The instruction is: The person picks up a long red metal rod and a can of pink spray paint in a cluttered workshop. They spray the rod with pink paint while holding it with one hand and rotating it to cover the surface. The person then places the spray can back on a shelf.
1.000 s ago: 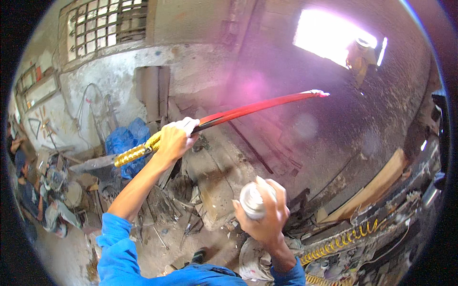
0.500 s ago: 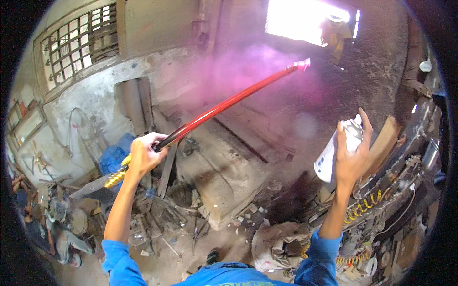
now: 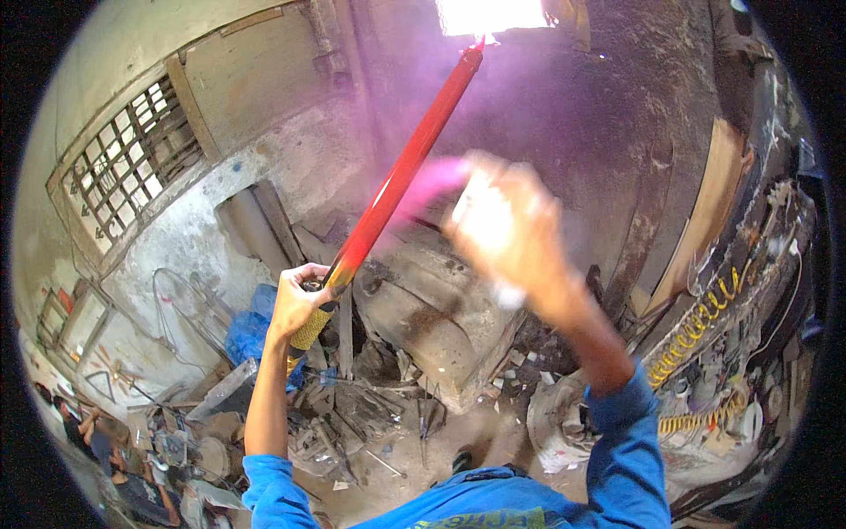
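A long glossy red tube slants up and away across the middle, turning orange, then black, near its lower end. My left hand is closed around that dark end, with a yellow ribbed section just below the fingers. My right hand, smeared by motion, grips a white spray can to the right of the tube. Pinkish-magenta spray streams from the can's top leftward onto the tube. Much of the can is hidden by the hand and the blur.
A dusty dented panel lies on the floor ahead, with scrap around it. Blue plastic sits left of it. Yellow coiled hose and a wooden plank stand to the right. Other people are at the lower left.
The tube has swung to a steeper angle, its far end moving left and up. My right hand has brought the spray can left, close to the tube. Magenta spray now shows at the can.
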A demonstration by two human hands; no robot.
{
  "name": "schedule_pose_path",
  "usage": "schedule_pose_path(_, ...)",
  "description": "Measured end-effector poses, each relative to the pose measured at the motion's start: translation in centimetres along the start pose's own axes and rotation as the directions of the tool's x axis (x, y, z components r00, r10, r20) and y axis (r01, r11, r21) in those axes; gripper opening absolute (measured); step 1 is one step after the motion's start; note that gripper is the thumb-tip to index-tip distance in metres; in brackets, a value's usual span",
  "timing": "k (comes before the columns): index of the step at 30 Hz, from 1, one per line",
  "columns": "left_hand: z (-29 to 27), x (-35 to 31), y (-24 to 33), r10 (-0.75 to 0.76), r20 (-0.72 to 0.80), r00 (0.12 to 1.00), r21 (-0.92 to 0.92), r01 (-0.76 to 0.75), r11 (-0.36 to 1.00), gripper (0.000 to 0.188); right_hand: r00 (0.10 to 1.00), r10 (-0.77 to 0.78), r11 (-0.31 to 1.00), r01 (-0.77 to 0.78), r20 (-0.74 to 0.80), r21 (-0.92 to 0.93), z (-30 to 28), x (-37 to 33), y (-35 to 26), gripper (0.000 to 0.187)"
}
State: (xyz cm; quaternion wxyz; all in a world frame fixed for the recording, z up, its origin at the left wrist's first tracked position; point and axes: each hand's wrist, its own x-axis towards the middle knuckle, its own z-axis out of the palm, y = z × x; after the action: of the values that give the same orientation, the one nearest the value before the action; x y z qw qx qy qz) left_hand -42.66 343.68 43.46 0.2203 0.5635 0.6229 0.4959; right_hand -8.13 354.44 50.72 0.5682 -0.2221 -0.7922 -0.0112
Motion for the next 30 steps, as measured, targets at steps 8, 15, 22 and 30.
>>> schedule_pose_path(8, -0.8, -1.0, -2.4, -0.065, 0.160, 0.985, -0.345, 0.117, 0.931, 0.037, 0.972, 0.053, 0.993, -0.026, -0.227, 0.118, -4.4, 0.9, 1.0, 0.053)
schedule_pose_path(15, 0.3, 0.0, -3.9, 0.009, 0.319, 0.948, -0.557, 0.179, 0.811, 0.038, 0.986, -0.052, 0.959, 0.006, 0.155, 0.282, 0.3, -4.8, 0.5, 0.060)
schedule_pose_path(22, 6.1, -4.4, -9.9, 0.005, 0.355, 0.935, -0.648, 0.242, 0.722, 0.048, 0.841, 0.137, 0.929, 0.074, -0.523, 0.363, -12.1, 11.8, 12.3, 0.041)
schedule_pose_path(30, 20.8, -16.8, -16.2, 0.030, 0.362, 0.932, -0.645, 0.228, 0.729, 0.032, 0.978, 0.182, 0.616, -0.035, -0.099, 0.787, -13.1, -4.2, 13.6, 0.054)
